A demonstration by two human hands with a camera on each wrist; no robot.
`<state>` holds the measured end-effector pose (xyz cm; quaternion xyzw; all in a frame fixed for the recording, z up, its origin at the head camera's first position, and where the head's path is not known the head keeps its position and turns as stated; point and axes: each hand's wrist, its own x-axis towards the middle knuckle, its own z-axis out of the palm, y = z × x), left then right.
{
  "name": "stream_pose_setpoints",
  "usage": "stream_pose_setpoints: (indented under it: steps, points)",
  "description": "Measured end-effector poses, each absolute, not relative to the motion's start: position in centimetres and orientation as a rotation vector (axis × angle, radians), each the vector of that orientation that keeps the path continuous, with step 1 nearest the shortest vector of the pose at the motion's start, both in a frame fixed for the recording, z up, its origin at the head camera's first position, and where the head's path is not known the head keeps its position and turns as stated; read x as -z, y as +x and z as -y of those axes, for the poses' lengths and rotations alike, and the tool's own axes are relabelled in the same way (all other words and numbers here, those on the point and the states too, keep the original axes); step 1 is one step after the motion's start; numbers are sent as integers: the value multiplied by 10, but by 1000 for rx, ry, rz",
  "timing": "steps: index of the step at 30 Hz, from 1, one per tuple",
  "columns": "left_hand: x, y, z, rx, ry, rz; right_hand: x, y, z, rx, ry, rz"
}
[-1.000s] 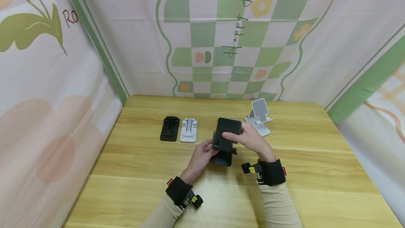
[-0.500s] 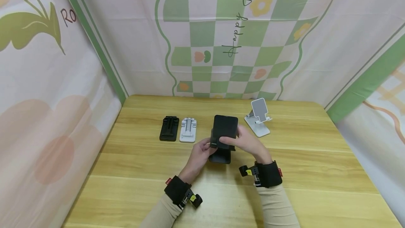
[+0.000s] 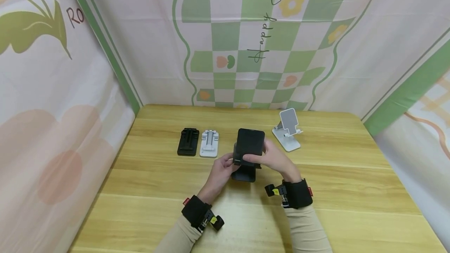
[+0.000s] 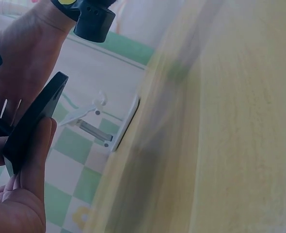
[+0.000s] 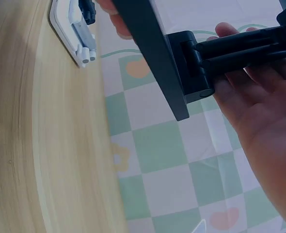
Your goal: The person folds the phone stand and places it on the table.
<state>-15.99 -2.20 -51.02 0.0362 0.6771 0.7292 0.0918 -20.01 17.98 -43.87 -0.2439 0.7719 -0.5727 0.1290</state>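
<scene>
A black folding phone stand [image 3: 250, 139] is held up over the table, opened out so its plate, arm and base stand apart. My left hand [image 3: 220, 171] grips its base; in the left wrist view the fingers and thumb pinch the base slab [image 4: 36, 119] from both sides. With the thumb across the front, my right hand [image 3: 277, 160] holds the upper plate by its lower right part. In the right wrist view the hinged arm [image 5: 245, 48] crosses in front of the right fingers. Most of the left fingers are hidden behind the stand in the head view.
Left of the hands lie a folded black phone stand [image 3: 188, 142] and a folded white phone stand [image 3: 209, 143], side by side. An unfolded white phone stand [image 3: 288, 130] stands at the back right of the wooden table [image 3: 337, 190]. Patterned cloth [image 3: 228, 42] hangs around the table.
The black stand and my right hand have shifted slightly left, and the upper plate now shows straighter and fuller to the head camera. Over the last half second little has moved.
</scene>
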Motion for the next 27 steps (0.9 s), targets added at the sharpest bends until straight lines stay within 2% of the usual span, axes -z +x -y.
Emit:
stream_pose_setpoints:
  steps: [27]
  points:
    - [511, -159, 22, -2145, 63, -2008, 442, -201, -181, 1674, -721, -2273]
